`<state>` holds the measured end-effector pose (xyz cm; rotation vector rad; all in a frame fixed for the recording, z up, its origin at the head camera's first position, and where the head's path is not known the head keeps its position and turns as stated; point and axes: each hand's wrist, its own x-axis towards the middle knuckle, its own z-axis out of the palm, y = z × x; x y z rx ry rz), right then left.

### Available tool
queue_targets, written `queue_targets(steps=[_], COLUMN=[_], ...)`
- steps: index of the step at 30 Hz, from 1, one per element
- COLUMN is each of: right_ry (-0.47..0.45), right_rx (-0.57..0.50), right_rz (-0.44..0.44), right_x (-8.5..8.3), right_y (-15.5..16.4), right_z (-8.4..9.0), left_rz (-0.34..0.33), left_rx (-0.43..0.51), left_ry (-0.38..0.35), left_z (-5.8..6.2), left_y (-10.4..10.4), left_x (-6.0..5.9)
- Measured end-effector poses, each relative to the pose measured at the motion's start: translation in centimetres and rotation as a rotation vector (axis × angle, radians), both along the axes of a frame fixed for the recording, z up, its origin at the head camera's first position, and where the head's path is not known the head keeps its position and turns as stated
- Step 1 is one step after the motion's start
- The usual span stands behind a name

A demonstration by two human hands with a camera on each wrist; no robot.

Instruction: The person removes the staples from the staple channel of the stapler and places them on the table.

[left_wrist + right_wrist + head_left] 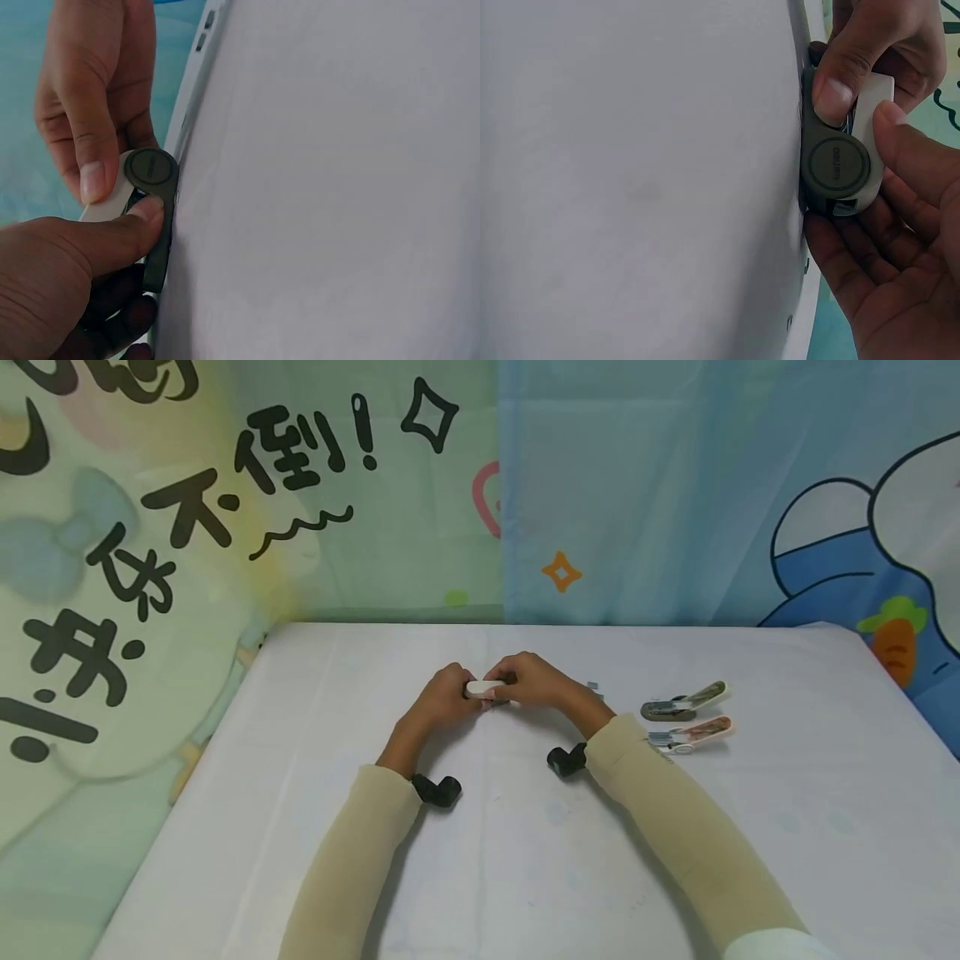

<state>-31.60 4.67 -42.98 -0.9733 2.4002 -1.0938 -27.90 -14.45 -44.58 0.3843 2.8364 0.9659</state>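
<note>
Both hands hold one small stapler (486,689) over the far middle of the table. It has a dark green arm, a white arm and a round green hinge disc, with the two arms spread apart. My left hand (450,695) grips the green arm, its thumb pressing by the gap between the arms, as the left wrist view shows. With thumb and fingers my right hand (531,680) pinches the white arm (875,105). A bit of metal shows at the hinge end in the right wrist view. Part of the left fingers lies in shadow behind the stapler.
On the right of the white-covered table (480,860) lie a green and white stapler (686,702) and a pink and white stapler (690,735), both spread open. Small greyish pieces (592,686) lie behind the right wrist. Printed curtains (637,485) hang behind the table.
</note>
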Motion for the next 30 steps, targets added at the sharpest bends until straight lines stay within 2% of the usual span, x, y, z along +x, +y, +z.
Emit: queue_targets(steps=[9,16,23,26,30], right_ry=[-0.018,-0.025,-0.079,-0.050,0.037], right_rx=[0.015,0.004,0.059,0.115,0.173], right_rz=[0.016,0.042,0.012,0.004,0.002], right_x=[1.7,2.3,2.8,3.1,3.9], right_y=[1.6,2.6,3.7,4.0,4.2], right_z=[0.4,0.6,1.5,1.6,1.7], left_rz=[-0.037,-0.053,-0.123,-0.156,-0.187], left_rx=[-0.017,-0.005,0.004,0.014,0.024], left_ry=[-0.023,-0.040,-0.024,-0.009,0.000], left_z=[-0.1,0.1,-0.1,-0.1,0.0], left_y=[1.3,2.3,3.5,4.1,4.7], left_x=[1.2,1.7,2.0,2.3,2.6])
